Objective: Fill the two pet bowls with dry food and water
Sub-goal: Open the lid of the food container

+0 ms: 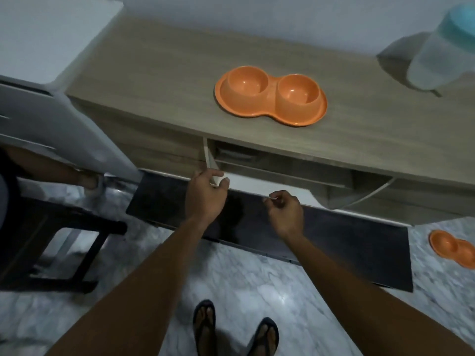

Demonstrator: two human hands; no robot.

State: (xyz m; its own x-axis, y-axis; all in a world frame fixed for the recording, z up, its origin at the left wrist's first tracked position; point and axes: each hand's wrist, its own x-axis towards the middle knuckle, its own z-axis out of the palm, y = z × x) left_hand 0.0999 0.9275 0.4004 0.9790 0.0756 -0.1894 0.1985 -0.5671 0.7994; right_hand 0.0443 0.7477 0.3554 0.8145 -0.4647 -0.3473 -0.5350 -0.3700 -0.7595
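Marble-patterned floor (244, 283) runs under a long wood-grain counter (159, 73) set against a pale wall. On the counter top, right of centre, sits the orange double pet bowl (271, 95), both wells empty and dry. At the far right stands a translucent pitcher (434, 65) with a teal lid; whether it holds water cannot be told. Below the top, a dark flap door (334, 242) hangs open toward the person, showing a white compartment (257, 185) with nothing visible inside. The left hand (205, 194) has its grip pinching the white divider panel (212, 163) at the compartment's left edge. The right hand (285, 209) is loosely curled at the flap's upper edge, seemingly holding nothing. The step looks like a search for the dry food: steady the panel, keep the flap fully down, and look deeper before reaching. A second orange double bowl (452, 247) lies on the floor at right.
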